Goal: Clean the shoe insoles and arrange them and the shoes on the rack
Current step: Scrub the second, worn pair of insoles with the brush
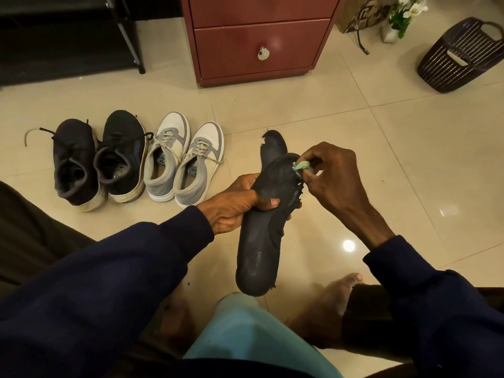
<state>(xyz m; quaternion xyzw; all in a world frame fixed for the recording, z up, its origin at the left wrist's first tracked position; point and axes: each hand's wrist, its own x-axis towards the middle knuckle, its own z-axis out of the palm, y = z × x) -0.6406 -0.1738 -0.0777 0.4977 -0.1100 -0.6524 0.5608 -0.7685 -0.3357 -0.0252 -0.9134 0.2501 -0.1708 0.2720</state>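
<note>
Beige floor [409, 159] is spreading under everything. The left hand [240, 203] is gripping a black insole [261, 241] around its middle, thumb on top, holding it above the tiles. A second insole [274, 147] is sticking out behind its toe end. The right hand [332, 181] is pinching a green cloth [301, 166] against the insole's frayed edge. Black shoes [95, 159] and grey shoes [182, 159] are standing side by side to the left, below the dark rack [68, 36].

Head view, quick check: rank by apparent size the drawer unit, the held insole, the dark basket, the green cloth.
1. Drawer unit, partly cropped.
2. Held insole and dark basket look alike; the insole is nearer, so unranked.
3. Green cloth, clearly smallest.
</note>
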